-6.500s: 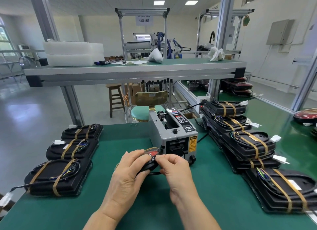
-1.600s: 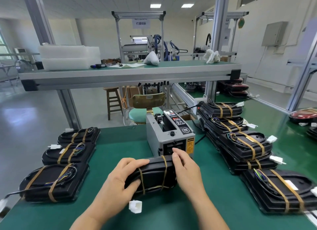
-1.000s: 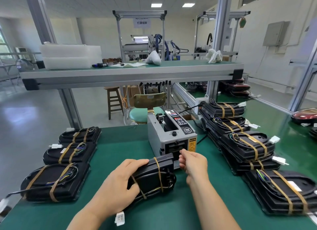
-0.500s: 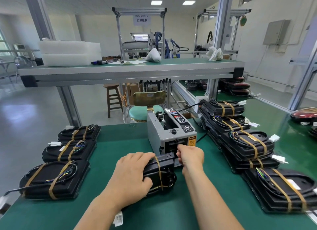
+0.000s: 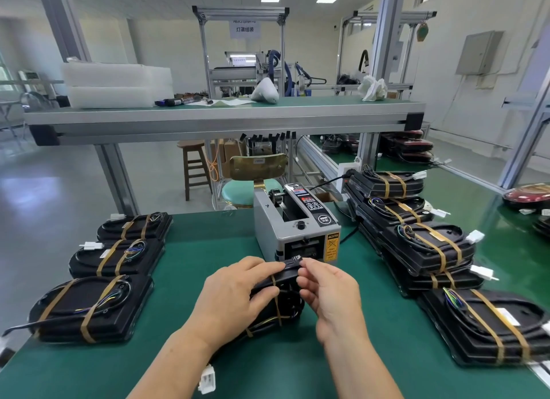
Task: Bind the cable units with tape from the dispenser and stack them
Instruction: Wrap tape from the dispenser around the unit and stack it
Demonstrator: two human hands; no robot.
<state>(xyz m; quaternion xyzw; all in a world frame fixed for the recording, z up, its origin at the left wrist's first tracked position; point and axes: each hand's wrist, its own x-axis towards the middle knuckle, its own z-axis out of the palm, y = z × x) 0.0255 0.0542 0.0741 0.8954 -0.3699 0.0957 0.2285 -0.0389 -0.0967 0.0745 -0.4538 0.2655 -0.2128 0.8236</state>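
Head view: a black cable unit point(image 5: 285, 305) banded with tan tape sits on the green table point(image 5: 184, 354) just near of the dispenser point(image 5: 297, 229), long axis roughly left-right, far edge tipped up, the left hand point(image 5: 238, 294) curled over it and the right hand point(image 5: 333, 297) pinching its far right corner.

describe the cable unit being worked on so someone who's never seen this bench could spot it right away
On the green bench, find the grey tape dispenser at the centre. Just in front of it lies one black cable unit. Unlike the taped units lined up left and stacked right, it alone is in hand: left hand gripping it, right hand pinching its top edge.
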